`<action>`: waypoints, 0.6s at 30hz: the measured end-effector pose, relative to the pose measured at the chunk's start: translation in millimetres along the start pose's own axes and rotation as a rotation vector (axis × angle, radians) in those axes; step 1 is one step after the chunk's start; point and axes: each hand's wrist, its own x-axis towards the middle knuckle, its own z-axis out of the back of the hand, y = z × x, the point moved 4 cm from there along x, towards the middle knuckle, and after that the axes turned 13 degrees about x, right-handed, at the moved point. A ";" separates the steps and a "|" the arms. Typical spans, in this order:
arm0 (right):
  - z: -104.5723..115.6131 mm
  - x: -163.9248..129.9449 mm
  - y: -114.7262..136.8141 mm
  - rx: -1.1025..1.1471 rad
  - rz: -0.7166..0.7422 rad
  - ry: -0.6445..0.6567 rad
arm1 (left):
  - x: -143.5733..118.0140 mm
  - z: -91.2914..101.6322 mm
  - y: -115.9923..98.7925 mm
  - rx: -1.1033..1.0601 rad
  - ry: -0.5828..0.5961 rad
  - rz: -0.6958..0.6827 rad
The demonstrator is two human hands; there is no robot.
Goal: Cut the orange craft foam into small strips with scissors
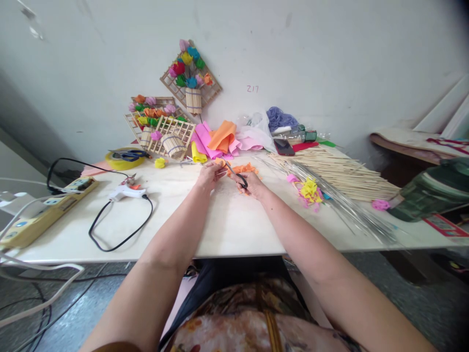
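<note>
Okay, so a white glue gun (128, 193) lay well left of the scissors (234, 173) and a bit nearer, with silvery wires (340, 205) off to their right. Right hand (251, 184) had its fingers wrapped round the scissors' black handles. Left hand (211, 175) was pinching a little orange paper piece (220, 161), right by the scissors' tips; couldn't tell if the blades touched it. Crumpled orange bits (247, 168) sat just behind the scissors. Farther past them: rolled orange paper (223, 136), then a flowery lattice panel (191, 78) against the wall.
</note>
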 end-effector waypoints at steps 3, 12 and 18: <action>0.2 -0.2 0.3 -0.004 -0.001 0.006 | 0.2 0.3 0.8 0.020 0.016 -0.006; 2.1 1.7 -0.3 0.016 0.002 -0.019 | -1.9 -3.6 1.9 0.048 0.064 -0.037; 5.0 6.7 -3.0 0.014 0.008 -0.007 | 0.3 -2.1 2.5 0.050 0.053 -0.022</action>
